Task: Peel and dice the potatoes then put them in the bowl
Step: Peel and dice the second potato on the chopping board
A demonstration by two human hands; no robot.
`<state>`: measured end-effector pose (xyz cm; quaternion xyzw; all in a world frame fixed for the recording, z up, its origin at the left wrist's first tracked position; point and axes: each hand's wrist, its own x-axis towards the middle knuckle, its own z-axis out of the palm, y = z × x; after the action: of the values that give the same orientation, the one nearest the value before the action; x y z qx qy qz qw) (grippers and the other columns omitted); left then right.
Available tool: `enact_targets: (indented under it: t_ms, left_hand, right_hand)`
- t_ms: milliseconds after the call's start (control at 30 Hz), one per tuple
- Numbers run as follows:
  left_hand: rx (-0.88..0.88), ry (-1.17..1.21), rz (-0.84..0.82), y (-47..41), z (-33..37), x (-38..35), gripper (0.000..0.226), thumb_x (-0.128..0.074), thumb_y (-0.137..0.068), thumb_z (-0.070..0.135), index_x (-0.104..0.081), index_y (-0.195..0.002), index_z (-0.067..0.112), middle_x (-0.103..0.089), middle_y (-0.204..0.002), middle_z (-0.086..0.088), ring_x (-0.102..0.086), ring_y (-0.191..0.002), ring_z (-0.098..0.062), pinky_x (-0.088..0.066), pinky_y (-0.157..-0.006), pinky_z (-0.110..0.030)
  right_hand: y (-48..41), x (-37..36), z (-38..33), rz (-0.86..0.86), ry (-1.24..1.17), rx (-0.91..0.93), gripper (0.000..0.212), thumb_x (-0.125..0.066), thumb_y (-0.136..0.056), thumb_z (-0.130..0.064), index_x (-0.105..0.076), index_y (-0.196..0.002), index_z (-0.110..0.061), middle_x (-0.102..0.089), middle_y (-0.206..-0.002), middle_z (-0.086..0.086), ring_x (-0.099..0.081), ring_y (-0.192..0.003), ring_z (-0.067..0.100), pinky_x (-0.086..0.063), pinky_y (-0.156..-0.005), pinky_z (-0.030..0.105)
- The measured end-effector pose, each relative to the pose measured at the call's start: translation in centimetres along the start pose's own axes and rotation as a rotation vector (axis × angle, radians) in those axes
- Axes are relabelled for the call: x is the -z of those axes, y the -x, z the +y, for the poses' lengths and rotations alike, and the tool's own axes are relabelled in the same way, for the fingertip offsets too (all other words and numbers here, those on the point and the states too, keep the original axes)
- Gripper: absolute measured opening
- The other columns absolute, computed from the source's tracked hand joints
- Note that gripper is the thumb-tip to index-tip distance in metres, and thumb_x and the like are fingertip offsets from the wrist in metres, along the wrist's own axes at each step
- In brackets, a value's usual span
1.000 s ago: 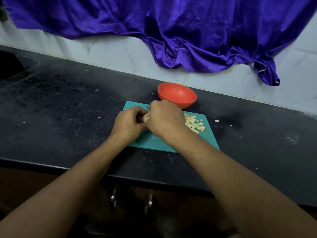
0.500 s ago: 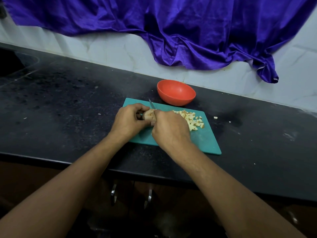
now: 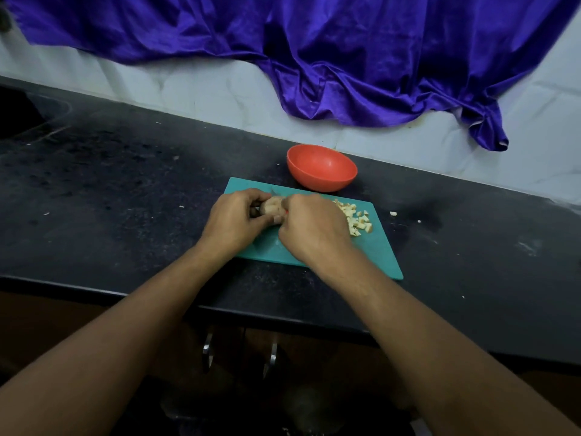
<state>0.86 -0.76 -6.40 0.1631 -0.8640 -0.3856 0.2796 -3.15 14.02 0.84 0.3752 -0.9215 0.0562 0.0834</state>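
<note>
Potato (image 3: pixel 273 205), one, pale and partly cut, on the near-left part of the one teal cutting board (image 3: pixel 374 247), clamped between two hands. Left hand (image 3: pixel 234 220) curled around its left end, thumb along the near side, fingers bent over the top. Right hand (image 3: pixel 311 228) closed knuckles-up against the right end, wrapped around one knife (image 3: pixel 286 211), of which only a speck of red handle peeks out at the thumb; blade not clearly made out. Both forearms bare, reaching in from the lower corners.

Just right of the right hand, one loose heap of diced potato (image 3: pixel 356 220) on the board, too many small cubes to count, the heap partly hidden by the knuckles. Just behind the board's far edge, one red-orange bowl (image 3: pixel 322 184), upright. Under everything, one dark speckled counter (image 3: pixel 125 184). Two stray bits (image 3: pixel 393 213) on the counter right of the board, one more crumb (image 3: pixel 181 206) to its left. Below the counter edge, two metal handles (image 3: pixel 207 347). On the white wall behind, one purple satin cloth (image 3: pixel 345 51), draped in folds.
</note>
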Motion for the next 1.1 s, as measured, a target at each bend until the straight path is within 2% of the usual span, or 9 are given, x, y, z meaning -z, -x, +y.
enact_targets:
  t_ms: [100, 167, 367, 467, 567, 733, 900, 1000, 1100]
  left_hand:
    - [0.066, 0.021, 0.002, -0.8, -0.4, 0.3, 0.038, -0.085, -0.079, 0.041, -0.077, -0.112, 0.023, -0.077, -0.098, 0.011, -0.068, -0.087, 0.004, -0.057, -0.089, -0.025]
    - [0.051, 0.028, -0.014, -1.0, -0.6, 0.3, 0.037, -0.088, -0.077, 0.039, -0.077, -0.108, 0.023, -0.076, -0.093, 0.014, -0.067, -0.081, 0.009, -0.055, -0.083, -0.016]
    - [0.042, 0.013, -0.022, -0.9, -0.8, 0.2, 0.044, -0.089, -0.075, 0.039, -0.076, -0.113, 0.022, -0.076, -0.097, 0.012, -0.068, -0.082, 0.005, -0.048, -0.075, -0.003]
    - [0.055, 0.064, -0.03, -0.9, -0.9, 0.2, 0.041, -0.09, -0.076, 0.035, -0.076, -0.111, 0.021, -0.076, -0.096, 0.011, -0.068, -0.082, 0.005, -0.047, -0.072, -0.002]
    - [0.06, 0.089, -0.042, -0.8, -0.8, 0.3, 0.04, -0.09, -0.075, 0.032, -0.074, -0.11, 0.023, -0.075, -0.095, 0.012, -0.068, -0.079, 0.002, -0.048, -0.071, -0.005]
    - [0.052, 0.083, -0.035, -1.0, -0.8, 0.4, 0.043, -0.09, -0.076, 0.027, -0.071, -0.114, 0.027, -0.073, -0.103, 0.014, -0.066, -0.078, 0.0, -0.054, -0.077, -0.016]
    - [0.034, -0.045, 0.013, -2.5, -0.6, 0.3, 0.042, -0.087, -0.078, 0.033, -0.069, -0.116, 0.032, -0.069, -0.102, 0.018, -0.064, -0.082, -0.001, -0.053, -0.078, -0.028]
    - [0.06, -0.076, 0.02, -4.2, -0.9, 0.1, 0.044, -0.086, -0.079, 0.038, -0.069, -0.119, 0.029, -0.07, -0.107, 0.014, -0.065, -0.09, -0.009, -0.055, -0.084, -0.036]
    - [0.098, -0.106, 0.023, -5.2, -1.2, 0.2, 0.047, -0.084, -0.08, 0.042, -0.068, -0.122, 0.028, -0.071, -0.112, 0.01, -0.065, -0.097, -0.014, -0.056, -0.088, -0.042]
  right_hand:
    - [2.6, -1.9, 0.9, -0.035, 0.016, 0.004, 0.032, -0.054, -0.097, -0.02, -0.063, -0.128, -0.021, -0.056, -0.086, 0.002, -0.062, -0.086, 0.028, -0.041, -0.065, 0.037]
    - [3.5, -3.1, 1.7, 0.005, -0.022, 0.008, 0.041, -0.051, -0.1, -0.022, -0.058, -0.139, -0.029, -0.062, -0.087, 0.002, -0.064, -0.086, 0.027, -0.048, -0.066, 0.038]
    - [2.3, -4.0, 1.6, 0.067, -0.004, 0.03, 0.041, -0.05, -0.1, -0.02, -0.058, -0.14, -0.024, -0.07, -0.097, 0.005, -0.067, -0.09, 0.03, -0.041, -0.064, 0.035]
    - [1.6, -4.1, 2.0, 0.072, -0.122, -0.013, 0.038, -0.05, -0.101, -0.024, -0.062, -0.137, -0.03, -0.071, -0.102, 0.003, -0.067, -0.094, 0.027, -0.05, -0.07, 0.037]
    - [1.2, -4.4, 3.1, 0.059, -0.379, -0.081, 0.036, -0.054, -0.101, -0.03, -0.064, -0.135, -0.036, -0.072, -0.115, -0.005, -0.066, -0.104, 0.021, -0.055, -0.083, 0.036]
    - [0.9, -5.1, 5.5, 0.156, -0.698, -0.162, 0.029, -0.06, -0.1, -0.028, -0.068, -0.127, -0.033, -0.05, -0.073, -0.022, -0.051, -0.066, 0.0, -0.041, -0.064, 0.024]
    - [0.8, -6.1, 6.6, 0.169, -0.972, -0.189, 0.028, -0.063, -0.101, -0.028, -0.068, -0.128, -0.032, -0.059, -0.072, -0.017, -0.057, -0.062, 0.003, -0.049, -0.062, 0.023]
    - [0.8, -5.9, 7.4, 0.154, -1.172, -0.22, 0.027, -0.063, -0.102, -0.02, -0.068, -0.128, -0.024, -0.059, -0.058, -0.004, -0.05, -0.047, 0.003, -0.039, -0.049, 0.015]
    - [1.0, -5.8, 7.9, 0.163, -1.336, -0.239, 0.024, -0.062, -0.103, -0.019, -0.068, -0.126, -0.022, -0.055, -0.054, 0.001, -0.04, -0.039, 0.005, -0.031, -0.039, 0.019]
